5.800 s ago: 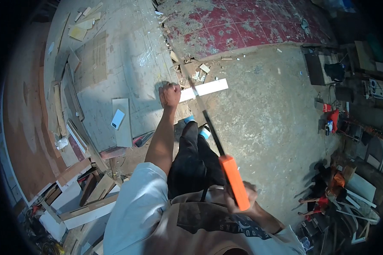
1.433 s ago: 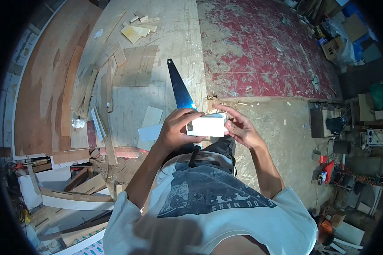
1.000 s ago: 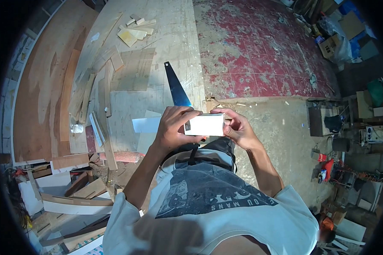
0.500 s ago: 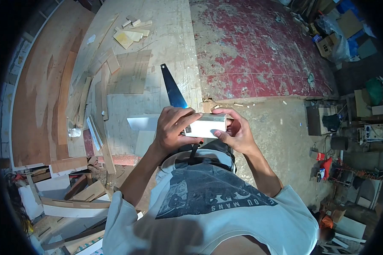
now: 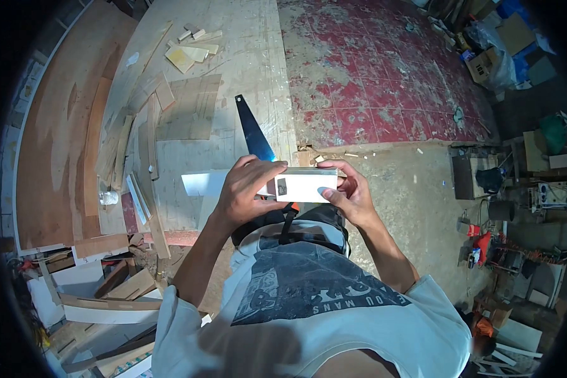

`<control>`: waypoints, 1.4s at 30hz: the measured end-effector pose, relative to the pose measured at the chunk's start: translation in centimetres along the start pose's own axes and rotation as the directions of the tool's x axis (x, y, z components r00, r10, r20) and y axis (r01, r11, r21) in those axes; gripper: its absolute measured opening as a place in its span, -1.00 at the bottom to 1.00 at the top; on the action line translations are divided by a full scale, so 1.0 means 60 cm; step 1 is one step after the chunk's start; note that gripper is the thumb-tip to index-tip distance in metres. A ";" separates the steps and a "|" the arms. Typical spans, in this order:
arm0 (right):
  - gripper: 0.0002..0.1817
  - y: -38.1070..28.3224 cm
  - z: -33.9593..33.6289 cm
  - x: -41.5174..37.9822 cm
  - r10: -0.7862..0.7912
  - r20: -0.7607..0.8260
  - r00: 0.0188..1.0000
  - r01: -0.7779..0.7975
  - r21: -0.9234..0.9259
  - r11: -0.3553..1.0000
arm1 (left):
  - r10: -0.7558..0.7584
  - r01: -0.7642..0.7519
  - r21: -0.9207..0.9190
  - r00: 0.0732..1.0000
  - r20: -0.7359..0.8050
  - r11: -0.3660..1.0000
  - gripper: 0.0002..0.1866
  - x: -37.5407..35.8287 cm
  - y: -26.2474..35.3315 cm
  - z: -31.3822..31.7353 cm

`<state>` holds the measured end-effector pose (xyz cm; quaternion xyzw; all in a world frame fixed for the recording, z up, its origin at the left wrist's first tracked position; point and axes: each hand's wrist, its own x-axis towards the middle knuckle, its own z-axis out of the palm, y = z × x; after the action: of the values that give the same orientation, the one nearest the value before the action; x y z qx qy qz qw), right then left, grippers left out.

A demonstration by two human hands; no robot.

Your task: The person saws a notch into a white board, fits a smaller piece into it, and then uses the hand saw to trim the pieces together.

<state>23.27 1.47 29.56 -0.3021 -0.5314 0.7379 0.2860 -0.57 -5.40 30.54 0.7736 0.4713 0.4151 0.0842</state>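
Note:
A small white box-shaped piece (image 5: 310, 189) is held level in front of my waist. It has a dark rectangular mark near its left end and a greyish upper edge. My left hand (image 5: 249, 187) grips the left end, fingers along the top and thumb below. Around the right end, my right hand (image 5: 351, 194) is closed, with its thumb pressed on the bright face. Beyond my left hand lies a handsaw (image 5: 254, 131), its blade pointing away and its near end hidden. A white board (image 5: 201, 184) extends to the left behind that hand.
The pale plywood work surface (image 5: 246, 57) carries wood offcuts (image 5: 189, 57) and a thin brown panel (image 5: 192, 107). Long strips (image 5: 123, 151) lie at the left. Scrap boards (image 5: 110, 309) are piled lower left. Red tiled floor (image 5: 384, 82) spreads beyond, with cluttered tools (image 5: 482, 242) at right.
My left hand has slid slightly left, uncovering the dark mark on the white piece. The piece has turned a little, showing its front face more squarely. My right hand keeps its hold.

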 end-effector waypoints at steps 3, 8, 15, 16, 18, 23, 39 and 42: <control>-0.47 0.000 0.002 -0.004 -0.009 -0.008 1.000 0.009 -0.017 1.000 | -0.003 0.002 -0.026 1.000 -0.024 1.000 -0.28 -0.006 -0.001 0.004; -0.51 -0.001 0.011 -0.011 -0.055 -0.020 0.998 0.055 0.013 0.998 | -0.004 0.003 -0.034 0.999 -0.041 0.999 -0.28 -0.014 0.005 0.009; -0.41 -0.025 0.009 -0.028 -0.078 0.085 0.993 0.077 0.013 0.997 | -0.261 0.255 -0.243 0.965 0.009 0.936 -0.38 -0.033 0.012 0.022; -0.36 -0.032 0.010 -0.029 -0.065 0.113 0.991 0.069 -0.033 0.997 | -0.257 0.251 -0.243 0.966 0.009 0.937 -0.38 -0.032 0.013 0.022; -0.32 -0.034 0.009 -0.030 -0.049 0.138 0.989 0.059 -0.074 0.995 | -0.321 0.321 -0.296 0.946 0.051 0.900 -0.38 -0.034 0.015 0.020; -0.26 -0.032 0.005 -0.026 -0.053 0.141 0.989 0.066 -0.091 0.994 | -0.403 0.416 -0.308 0.909 0.107 0.856 -0.37 -0.036 0.026 0.008; -0.32 -0.013 0.022 -0.029 -0.120 0.119 0.986 0.126 -0.042 0.991 | -0.266 0.257 -0.163 0.964 -0.032 0.952 -0.37 -0.048 0.037 -0.007; -0.30 -0.010 0.021 -0.028 -0.119 0.124 0.985 0.128 -0.065 0.990 | -0.239 0.230 -0.163 0.970 -0.038 0.959 -0.37 -0.051 0.032 -0.007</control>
<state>23.47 -0.41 30.67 -0.2338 -0.5917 0.7158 0.2878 -0.22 -9.02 30.07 0.6910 0.5279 0.4599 0.1800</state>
